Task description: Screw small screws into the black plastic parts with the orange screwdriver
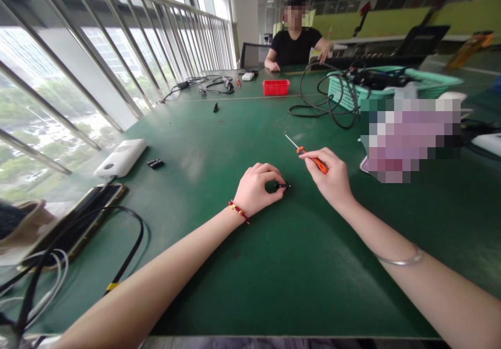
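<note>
My left hand (258, 184) pinches a small black part (282, 185) between thumb and fingers, low over the green table (235, 265). Its exact kind is too small to tell. To the right, my right hand (331, 174) is closed around the orange handle of a screwdriver (313, 160). The thin metal shaft points up and left, away from the black part. Another small black piece (155, 164) lies on the table to the left of my left hand. Farther back is one more small black piece (215, 107).
A phone (78, 226), a white device (121, 157) and loose cables lie at left. A red bin (276, 87) stands toward the back. A teal basket (340, 91) with black cables is at back right. Across the table sits a person (295, 46). Metal railing runs along the left.
</note>
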### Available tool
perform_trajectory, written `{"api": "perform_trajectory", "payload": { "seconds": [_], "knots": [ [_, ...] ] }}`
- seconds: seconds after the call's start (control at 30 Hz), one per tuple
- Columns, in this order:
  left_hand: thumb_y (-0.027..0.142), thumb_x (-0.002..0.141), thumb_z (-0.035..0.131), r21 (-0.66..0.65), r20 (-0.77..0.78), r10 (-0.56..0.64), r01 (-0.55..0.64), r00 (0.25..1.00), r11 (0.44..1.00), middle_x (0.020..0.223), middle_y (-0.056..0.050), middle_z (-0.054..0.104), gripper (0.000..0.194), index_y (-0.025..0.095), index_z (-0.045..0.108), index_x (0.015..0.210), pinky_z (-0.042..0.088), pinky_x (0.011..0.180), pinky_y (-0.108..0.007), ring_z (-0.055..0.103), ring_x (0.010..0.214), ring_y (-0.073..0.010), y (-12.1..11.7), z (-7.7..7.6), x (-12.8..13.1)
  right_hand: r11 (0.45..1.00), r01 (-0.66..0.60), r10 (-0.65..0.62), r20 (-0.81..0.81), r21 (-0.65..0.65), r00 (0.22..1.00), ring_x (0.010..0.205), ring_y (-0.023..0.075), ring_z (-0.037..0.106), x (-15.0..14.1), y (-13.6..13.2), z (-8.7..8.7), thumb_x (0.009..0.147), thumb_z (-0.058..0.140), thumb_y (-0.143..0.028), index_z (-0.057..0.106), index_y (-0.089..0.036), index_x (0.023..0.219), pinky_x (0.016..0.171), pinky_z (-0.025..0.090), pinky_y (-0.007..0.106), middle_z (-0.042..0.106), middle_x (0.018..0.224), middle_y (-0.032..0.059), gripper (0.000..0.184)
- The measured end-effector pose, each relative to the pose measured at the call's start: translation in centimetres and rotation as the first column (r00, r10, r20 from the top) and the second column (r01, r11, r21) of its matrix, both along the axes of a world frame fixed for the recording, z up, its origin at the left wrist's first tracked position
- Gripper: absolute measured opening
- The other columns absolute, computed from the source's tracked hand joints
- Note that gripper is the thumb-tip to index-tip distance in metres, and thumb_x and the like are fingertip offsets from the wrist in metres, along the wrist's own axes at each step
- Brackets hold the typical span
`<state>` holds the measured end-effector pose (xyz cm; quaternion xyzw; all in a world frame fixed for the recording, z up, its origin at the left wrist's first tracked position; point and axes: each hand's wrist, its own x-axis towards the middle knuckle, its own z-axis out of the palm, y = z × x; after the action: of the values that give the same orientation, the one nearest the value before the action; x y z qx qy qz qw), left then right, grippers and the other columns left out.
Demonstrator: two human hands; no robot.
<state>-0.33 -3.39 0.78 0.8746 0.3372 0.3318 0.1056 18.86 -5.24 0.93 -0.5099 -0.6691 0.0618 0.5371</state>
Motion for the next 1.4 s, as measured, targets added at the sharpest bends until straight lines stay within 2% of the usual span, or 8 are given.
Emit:
{"api": "perform_trajectory", "payload": {
  "seconds": [0.23, 0.47, 0.6, 0.73, 0.87, 1.03, 1.27, 1.4],
  "knots": [
    [0.022, 0.071, 0.064, -0.046, -0.04, 0.007, -0.009, 0.999, 0.999, 0.09, -0.001, 0.068, 0.004, 0.021, 0.067, 0.073, 0.047, 0.081, -0.035, 0.057, 0.084, -0.0181, 0.1, -0.3, 0.1, 1.0, -0.014, 0.014, -0.004, -0.019, 1.0, 0.072, 0.0163, 0.057, -0.1, 0.0, -0.1, 0.082, 0.052, -0.021, 0.067, -0.021, 0.082, 0.066, 0.043, 0.029, 0.06, 0.08, 0.0032, 0.015],
    [0.02, 0.07, 0.064, -0.069, 0.019, 0.035, -0.033, 0.999, 0.997, 0.085, -0.002, 0.067, 0.004, 0.021, 0.068, 0.072, 0.049, 0.08, -0.033, 0.058, 0.081, -0.0169, 0.3, -0.7, -0.8, 1.0, -0.019, 0.019, -0.008, -0.019, 1.0, 0.073, 0.0171, 0.057, -0.1, 0.0, 0.0, 0.083, 0.052, -0.023, 0.066, -0.021, 0.082, 0.066, 0.043, 0.03, 0.06, 0.08, 0.0037, 0.015],
    [0.021, 0.07, 0.064, -0.065, -0.019, 0.114, -0.115, 0.993, 0.991, 0.085, -0.002, 0.067, 0.006, 0.021, 0.068, 0.073, 0.049, 0.08, -0.033, 0.058, 0.082, -0.0171, 0.2, -0.2, -3.3, 0.999, -0.024, 0.024, -0.012, -0.027, 1.0, 0.072, 0.0169, 0.057, -0.2, -0.1, 0.0, 0.082, 0.052, -0.023, 0.066, -0.022, 0.081, 0.065, 0.043, 0.03, 0.061, 0.08, 0.0033, 0.015],
    [0.026, 0.071, 0.061, -0.043, -0.066, 0.25, -0.253, 0.966, 0.967, 0.086, -0.002, 0.067, 0.009, 0.021, 0.069, 0.075, 0.047, 0.082, -0.034, 0.059, 0.083, -0.0182, -0.1, 0.6, -7.8, 0.999, -0.037, 0.037, -0.012, -0.027, 0.999, 0.071, 0.0163, 0.057, -0.4, -0.2, -0.1, 0.082, 0.053, -0.023, 0.067, -0.022, 0.081, 0.064, 0.043, 0.03, 0.06, 0.079, 0.0031, 0.014],
    [0.034, 0.072, 0.059, -0.003, -0.151, 0.439, -0.445, 0.886, 0.896, 0.088, -0.002, 0.068, 0.015, 0.023, 0.069, 0.075, 0.045, 0.085, -0.033, 0.058, 0.086, -0.0196, -0.3, 1.3, -13.3, 0.998, -0.064, 0.063, -0.019, -0.023, 0.998, 0.071, 0.0162, 0.056, -0.5, -0.2, -0.2, 0.082, 0.053, -0.023, 0.067, -0.021, 0.081, 0.066, 0.043, 0.03, 0.06, 0.079, 0.0034, 0.014],
    [0.038, 0.071, 0.059, 0.048, -0.223, 0.635, -0.643, 0.739, 0.765, 0.091, -0.001, 0.068, 0.018, 0.023, 0.068, 0.075, 0.042, 0.088, -0.032, 0.057, 0.089, -0.0209, -1.1, 1.8, -18.4, 0.998, -0.062, 0.062, -0.019, -0.018, 0.998, 0.069, 0.0159, 0.055, -0.5, -0.2, -0.2, 0.081, 0.052, -0.024, 0.067, -0.022, 0.08, 0.065, 0.043, 0.03, 0.059, 0.077, 0.0029, 0.015],
    [0.04, 0.07, 0.06, -0.048, -0.095, 0.812, -0.818, 0.576, 0.574, 0.087, -0.001, 0.064, 0.024, 0.021, 0.069, 0.082, 0.043, 0.076, -0.027, 0.059, 0.082, -0.0184, -1.8, 2.0, -18.9, 0.997, -0.063, 0.062, -0.012, -0.033, 0.998, 0.07, 0.0159, 0.056, -0.5, -0.2, -0.2, 0.082, 0.052, -0.023, 0.067, -0.022, 0.08, 0.064, 0.042, 0.03, 0.06, 0.079, 0.003, 0.015],
    [0.041, 0.069, 0.062, -0.112, -0.115, 0.848, -0.855, 0.518, 0.507, 0.084, -0.001, 0.064, 0.026, 0.02, 0.07, 0.082, 0.042, 0.071, -0.026, 0.059, 0.083, -0.0185, -1.6, 2.0, -18.5, 0.997, -0.062, 0.061, -0.013, -0.038, 0.998, 0.07, 0.0158, 0.056, -0.5, -0.2, -0.2, 0.082, 0.053, -0.022, 0.067, -0.021, 0.08, 0.064, 0.042, 0.029, 0.06, 0.079, 0.0031, 0.014]
  ]
}}
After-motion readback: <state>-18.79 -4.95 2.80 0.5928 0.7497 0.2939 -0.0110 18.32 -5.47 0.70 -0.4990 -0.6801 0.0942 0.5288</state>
